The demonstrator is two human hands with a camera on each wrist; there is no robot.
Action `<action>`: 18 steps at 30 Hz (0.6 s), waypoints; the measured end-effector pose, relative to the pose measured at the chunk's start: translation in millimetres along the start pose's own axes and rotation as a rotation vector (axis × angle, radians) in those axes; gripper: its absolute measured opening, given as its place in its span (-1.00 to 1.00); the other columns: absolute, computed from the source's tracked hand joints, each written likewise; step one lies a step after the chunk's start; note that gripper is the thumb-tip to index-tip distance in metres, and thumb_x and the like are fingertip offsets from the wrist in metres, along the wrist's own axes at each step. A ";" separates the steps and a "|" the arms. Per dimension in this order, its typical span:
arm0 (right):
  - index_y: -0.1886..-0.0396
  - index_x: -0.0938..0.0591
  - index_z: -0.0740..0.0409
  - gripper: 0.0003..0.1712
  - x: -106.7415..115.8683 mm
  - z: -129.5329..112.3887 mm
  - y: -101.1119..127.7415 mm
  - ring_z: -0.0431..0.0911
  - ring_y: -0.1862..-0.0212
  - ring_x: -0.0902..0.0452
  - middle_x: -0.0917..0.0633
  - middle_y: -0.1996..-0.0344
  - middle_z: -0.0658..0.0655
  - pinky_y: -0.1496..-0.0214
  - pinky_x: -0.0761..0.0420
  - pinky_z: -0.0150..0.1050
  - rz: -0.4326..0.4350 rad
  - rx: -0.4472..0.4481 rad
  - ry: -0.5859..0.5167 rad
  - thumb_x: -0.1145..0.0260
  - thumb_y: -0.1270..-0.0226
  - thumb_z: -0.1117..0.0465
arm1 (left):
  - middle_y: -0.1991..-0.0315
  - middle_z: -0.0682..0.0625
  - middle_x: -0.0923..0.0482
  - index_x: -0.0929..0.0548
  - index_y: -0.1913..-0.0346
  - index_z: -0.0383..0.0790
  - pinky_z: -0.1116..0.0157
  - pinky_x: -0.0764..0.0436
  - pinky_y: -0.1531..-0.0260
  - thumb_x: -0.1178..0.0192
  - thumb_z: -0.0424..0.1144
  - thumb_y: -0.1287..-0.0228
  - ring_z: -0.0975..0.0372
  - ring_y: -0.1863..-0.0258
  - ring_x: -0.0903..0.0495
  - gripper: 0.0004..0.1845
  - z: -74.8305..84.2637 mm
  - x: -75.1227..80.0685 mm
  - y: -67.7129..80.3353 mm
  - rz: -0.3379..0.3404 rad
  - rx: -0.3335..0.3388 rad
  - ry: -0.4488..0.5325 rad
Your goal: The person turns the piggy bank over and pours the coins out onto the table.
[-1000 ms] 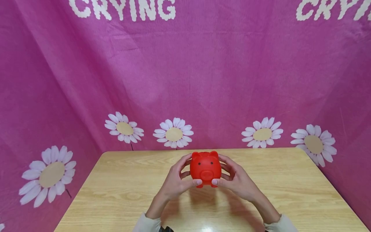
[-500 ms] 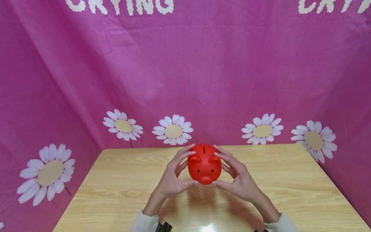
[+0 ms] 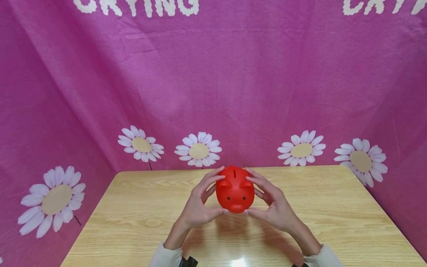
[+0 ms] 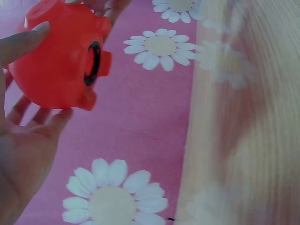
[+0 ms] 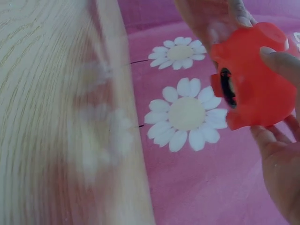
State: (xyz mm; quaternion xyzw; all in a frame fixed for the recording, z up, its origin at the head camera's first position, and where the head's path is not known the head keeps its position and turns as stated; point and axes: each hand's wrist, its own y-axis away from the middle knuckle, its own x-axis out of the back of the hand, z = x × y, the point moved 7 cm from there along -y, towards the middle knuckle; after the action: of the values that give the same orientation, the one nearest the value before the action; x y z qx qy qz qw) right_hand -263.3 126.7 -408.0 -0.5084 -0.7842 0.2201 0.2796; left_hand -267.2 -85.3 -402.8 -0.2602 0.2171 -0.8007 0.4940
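Note:
A red piggy bank (image 3: 235,191) is held up over the table between both hands, its snout toward me and the coin slot on its back showing. My left hand (image 3: 197,205) grips its left side, thumb low by the snout and fingers spread up along the body. On the other side my right hand (image 3: 275,205) grips it the same way. In the left wrist view, the underside of the piggy bank (image 4: 61,61) shows stubby feet and a round black-rimmed opening. The right wrist view has that piggy bank (image 5: 262,77) from its other side, with the black ring partly visible.
A light wood table (image 3: 140,222) with a glossy top lies below the hands. Behind and at both sides hangs a magenta cloth (image 3: 233,92) printed with white daisies and lettering. A dark wrist device (image 3: 188,261) sits at the left cuff.
The piggy bank has tipped forward, snout downward, so its back and coin slot came into view. Both hands turned with it and kept their grip. The last half second shows almost no motion.

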 end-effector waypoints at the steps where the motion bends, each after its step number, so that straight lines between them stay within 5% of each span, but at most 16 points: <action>1: -0.49 -0.48 0.32 0.03 -0.6 -4.7 0.0 -0.15 -0.65 -0.30 -0.31 -0.64 0.36 -0.44 -0.60 -0.29 0.001 0.045 -0.011 -0.62 0.07 0.69 | -0.63 -0.34 -0.22 -0.48 -0.48 -0.23 0.12 -0.53 -0.50 -0.55 -0.57 -0.07 0.07 -0.62 -0.32 -0.14 4.9 -1.0 -0.1 -0.006 -0.038 -0.004; 4: -0.47 -0.47 0.40 0.06 -2.1 -17.4 0.1 -0.01 -0.67 -0.28 -0.29 -0.63 0.44 -0.49 -0.58 -0.23 0.003 0.169 -0.047 -0.59 0.15 0.76 | -0.61 -0.39 -0.22 -0.48 -0.48 -0.27 0.11 -0.55 -0.49 -0.55 -0.61 -0.03 0.01 -0.61 -0.34 -0.12 19.5 -3.1 -1.0 -0.012 -0.143 -0.025; 6: -0.48 -0.47 0.37 0.06 -2.1 -18.0 -0.6 -0.04 -0.67 -0.29 -0.29 -0.63 0.43 -0.47 -0.59 -0.24 0.014 0.150 -0.040 -0.59 0.13 0.75 | -0.62 -0.36 -0.24 -0.47 -0.49 -0.26 0.12 -0.55 -0.48 -0.55 -0.60 -0.05 0.03 -0.61 -0.34 -0.11 20.8 -3.2 -2.2 -0.001 -0.137 -0.034; 10: -0.52 -0.46 0.29 0.04 -2.3 -6.9 1.4 -0.21 -0.64 -0.32 -0.31 -0.65 0.33 -0.42 -0.60 -0.32 0.016 0.021 0.005 -0.59 0.03 0.69 | -0.63 -0.25 -0.28 -0.48 -0.50 -0.21 0.20 -0.54 -0.48 -0.56 -0.55 -0.08 0.17 -0.60 -0.35 -0.13 10.1 -2.0 -1.7 0.021 -0.027 -0.037; 15: -0.55 -0.45 0.28 0.02 -0.8 -2.6 2.2 -0.19 -0.62 -0.35 -0.33 -0.63 0.36 -0.40 -0.63 -0.31 0.020 -0.018 0.044 -0.62 -0.03 0.61 | -0.62 -0.24 -0.30 -0.48 -0.51 -0.21 0.05 -0.59 -0.43 -0.60 -0.47 -0.08 -0.02 -0.59 -0.36 -0.12 4.4 0.2 -0.6 0.040 0.008 -0.045; 18: -0.60 -0.44 0.11 0.03 0.1 8.1 2.4 -0.32 -0.53 -0.44 -0.43 -0.61 0.22 -0.34 -0.68 -0.27 0.026 -0.127 0.081 -0.65 -0.12 0.47 | -0.61 -0.05 -0.36 -0.49 -0.54 -0.02 0.05 -0.63 -0.38 -0.61 -0.35 -0.15 0.00 -0.57 -0.39 -0.13 -6.1 0.9 0.0 0.058 0.140 -0.054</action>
State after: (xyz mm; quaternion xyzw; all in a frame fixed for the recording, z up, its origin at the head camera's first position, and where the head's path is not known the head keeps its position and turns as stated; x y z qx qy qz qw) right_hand -267.1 127.2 -415.6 -0.5436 -0.7781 0.1526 0.2754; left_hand -271.5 -85.6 -407.3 -0.2400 0.1547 -0.7922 0.5394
